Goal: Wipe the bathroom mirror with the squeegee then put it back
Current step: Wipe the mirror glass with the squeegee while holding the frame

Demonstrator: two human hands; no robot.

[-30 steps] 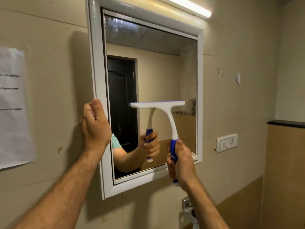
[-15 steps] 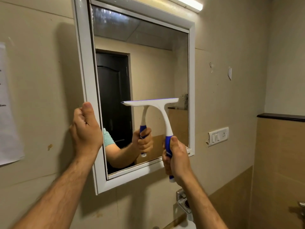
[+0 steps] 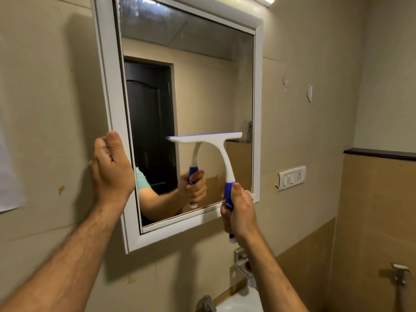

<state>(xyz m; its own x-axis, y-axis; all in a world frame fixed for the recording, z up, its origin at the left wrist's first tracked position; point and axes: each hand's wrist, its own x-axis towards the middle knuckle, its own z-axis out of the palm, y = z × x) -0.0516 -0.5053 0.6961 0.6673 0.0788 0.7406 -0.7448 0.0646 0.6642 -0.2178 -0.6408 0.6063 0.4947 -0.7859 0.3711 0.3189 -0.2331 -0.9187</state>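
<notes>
Gripping squeegee [image 3: 216, 152] handle w/ your right hand [image 3: 239, 212], fingers wrapped tight; blade up above fist, edge on mirror [image 3: 202, 86] lower half. Left hand [image 3: 110, 170] curled round frame [image 3: 108, 86] left edge, thumb up, holding nothing else.

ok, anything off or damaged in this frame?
Yes. The switch plate right of the mirror sits crooked, its left edge lifting off the wall. Dark spotting marks the glass near the right edge. Wall paint is chipped at. The squeegee looks intact.
</notes>
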